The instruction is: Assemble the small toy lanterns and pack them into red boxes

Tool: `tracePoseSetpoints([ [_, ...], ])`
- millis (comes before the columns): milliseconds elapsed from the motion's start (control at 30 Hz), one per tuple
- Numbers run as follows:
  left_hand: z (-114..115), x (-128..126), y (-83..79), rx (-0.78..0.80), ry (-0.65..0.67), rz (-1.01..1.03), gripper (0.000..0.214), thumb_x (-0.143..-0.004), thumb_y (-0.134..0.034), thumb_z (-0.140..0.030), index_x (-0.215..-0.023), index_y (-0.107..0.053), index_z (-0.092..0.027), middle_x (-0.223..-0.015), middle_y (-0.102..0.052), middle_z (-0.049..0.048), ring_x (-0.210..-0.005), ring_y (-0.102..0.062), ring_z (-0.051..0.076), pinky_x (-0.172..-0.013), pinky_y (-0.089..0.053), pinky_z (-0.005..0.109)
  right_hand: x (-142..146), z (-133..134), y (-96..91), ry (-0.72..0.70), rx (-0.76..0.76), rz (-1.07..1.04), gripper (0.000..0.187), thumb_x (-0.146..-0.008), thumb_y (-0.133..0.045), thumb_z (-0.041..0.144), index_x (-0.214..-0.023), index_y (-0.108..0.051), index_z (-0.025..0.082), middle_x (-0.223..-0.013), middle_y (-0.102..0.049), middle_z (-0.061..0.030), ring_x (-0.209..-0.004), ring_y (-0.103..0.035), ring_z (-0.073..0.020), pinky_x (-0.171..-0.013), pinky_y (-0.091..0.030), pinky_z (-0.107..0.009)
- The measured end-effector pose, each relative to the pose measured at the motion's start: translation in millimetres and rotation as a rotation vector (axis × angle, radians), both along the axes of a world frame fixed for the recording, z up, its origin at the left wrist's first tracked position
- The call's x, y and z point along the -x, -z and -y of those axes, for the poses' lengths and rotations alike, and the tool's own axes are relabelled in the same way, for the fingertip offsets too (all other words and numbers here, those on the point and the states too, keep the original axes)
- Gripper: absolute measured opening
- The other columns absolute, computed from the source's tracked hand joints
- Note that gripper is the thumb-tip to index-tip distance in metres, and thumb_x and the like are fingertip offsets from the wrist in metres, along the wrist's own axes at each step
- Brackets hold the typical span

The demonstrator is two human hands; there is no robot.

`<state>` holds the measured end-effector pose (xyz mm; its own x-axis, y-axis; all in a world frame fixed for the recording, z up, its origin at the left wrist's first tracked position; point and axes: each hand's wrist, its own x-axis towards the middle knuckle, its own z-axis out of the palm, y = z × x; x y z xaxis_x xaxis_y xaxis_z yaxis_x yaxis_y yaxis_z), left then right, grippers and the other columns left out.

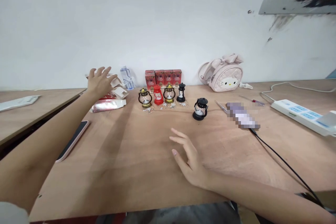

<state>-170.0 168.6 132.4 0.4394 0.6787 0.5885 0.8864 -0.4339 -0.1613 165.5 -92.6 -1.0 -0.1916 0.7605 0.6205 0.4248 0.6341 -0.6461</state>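
My left hand (99, 81) reaches to the back left with its fingers spread, above a heap of opened red and white packaging (111, 102). No item shows in it. My right hand (187, 157) hovers or rests over the front middle of the table, fingers apart and holding nothing. Beyond it stands a small black lantern (200, 109) on its own. Farther back are a red lantern (158, 95), a second black lantern (181, 93) and two gold-and-black lanterns, one at the left end (145, 98) and one in the row (169, 94). Small silvery pieces (148, 110) lie before them.
Red boxes (164, 78) stand against the wall near a clear bottle (127, 77). A pink bag (227, 75) sits right of them. At right are a pixelated phone-like item (241, 114), a screwdriver (254, 101) and a power strip (301, 113). A phone (73, 140) lies left.
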Motion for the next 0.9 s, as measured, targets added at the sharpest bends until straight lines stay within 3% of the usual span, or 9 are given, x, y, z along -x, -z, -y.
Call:
tracePoseSetpoints([
  [100, -7.6, -0.1, -3.6, 0.026, -0.037, -0.099, 0.035, -0.100, -0.037, -0.034, -0.108, -0.059, -0.008, -0.153, -0.024, 0.0046, -0.140, -0.017, 0.036, -0.107, -0.007, 0.067, 1.0, -1.1, 0.2, -0.016, 0.009, -0.007, 0.036, -0.093, -0.043, 0.018, -0.128, -0.043, 0.028, -0.139, -0.048, -0.0075, -0.130, -0.045, -0.0184, -0.105, -0.041, -0.041],
  [267, -11.6, -3.6, -7.7, -0.001, 0.011, -0.097, 0.042, -0.102, -0.027, -0.029, -0.089, -0.060, -0.006, -0.138, -0.044, 0.0005, -0.138, -0.027, 0.029, -0.108, -0.009, 0.066, 1.1, -0.1, 2.2, -0.012, -0.062, 0.004, 0.035, -0.091, -0.044, 0.016, -0.125, -0.044, 0.025, -0.133, -0.051, -0.0095, -0.124, -0.049, -0.0195, -0.102, -0.043, -0.042],
  [400, -5.0, -8.4, -15.3, -0.024, 0.008, -0.086, 0.049, -0.103, -0.015, -0.028, -0.095, -0.058, -0.007, -0.125, -0.054, -0.0008, -0.132, -0.035, 0.020, -0.111, -0.011, 0.060, -0.8, -1.5, 2.0, 0.000, -0.120, 0.027, 0.033, -0.089, -0.044, 0.014, -0.121, -0.046, 0.023, -0.130, -0.052, -0.0111, -0.121, -0.051, -0.0201, -0.098, -0.045, -0.041],
  [533, 6.7, -18.1, -34.3, -0.081, -0.130, 0.086, 0.045, -0.102, -0.024, -0.037, -0.102, -0.058, -0.007, -0.113, -0.060, 0.0006, -0.122, -0.042, 0.019, -0.106, -0.014, 0.061, -2.0, -7.6, 1.5, -0.029, -0.130, 0.215, 0.030, -0.088, -0.044, 0.012, -0.116, -0.052, 0.019, -0.123, -0.060, -0.0108, -0.117, -0.055, -0.0206, -0.098, -0.045, -0.042],
  [667, 37.9, -32.7, -55.0, -0.261, -0.271, 0.240, 0.045, -0.098, -0.035, -0.043, -0.103, -0.057, -0.003, -0.122, -0.056, 0.0091, -0.122, -0.039, 0.027, -0.101, -0.016, 0.059, 0.7, -12.1, 6.9, -0.123, -0.090, 0.560, 0.028, -0.090, -0.046, 0.019, -0.114, -0.060, 0.019, -0.120, -0.066, -0.0064, -0.117, -0.057, -0.0213, -0.102, -0.043, -0.041],
  [733, 61.6, -41.5, -57.1, -0.344, -0.238, 0.293, 0.046, -0.092, -0.048, -0.047, -0.101, -0.057, -0.003, -0.124, -0.055, 0.0115, -0.119, -0.040, 0.030, -0.098, -0.018, 0.057, 2.3, -11.6, 10.1, -0.119, -0.086, 0.650, 0.032, -0.091, -0.047, 0.024, -0.121, -0.058, 0.019, -0.129, -0.061, -0.0063, -0.123, -0.053, -0.0223, -0.104, -0.042, -0.041],
  [800, 87.5, -51.7, -50.9, -0.480, -0.143, 0.258, 0.040, -0.091, -0.050, -0.043, -0.097, -0.059, -0.005, -0.116, -0.060, 0.0102, -0.112, -0.045, 0.029, -0.096, -0.019, 0.054, 2.8, -10.5, 11.2, -0.121, -0.085, 0.677, 0.035, -0.092, -0.046, 0.026, -0.125, -0.057, 0.020, -0.132, -0.060, -0.0060, -0.126, -0.051, -0.0220, -0.106, -0.041, -0.042],
  [900, 124.7, -71.7, -29.0, -0.689, 0.007, 0.136, 0.020, -0.090, -0.052, -0.029, -0.087, -0.058, -0.011, -0.095, -0.068, 0.0043, -0.095, -0.054, 0.021, -0.090, -0.023, 0.043, 0.4, -12.8, 8.7, -0.057, -0.110, 0.608, 0.039, -0.092, -0.044, 0.026, -0.129, -0.052, 0.019, -0.133, -0.057, -0.0095, -0.126, -0.051, -0.0225, -0.103, -0.044, -0.043],
])
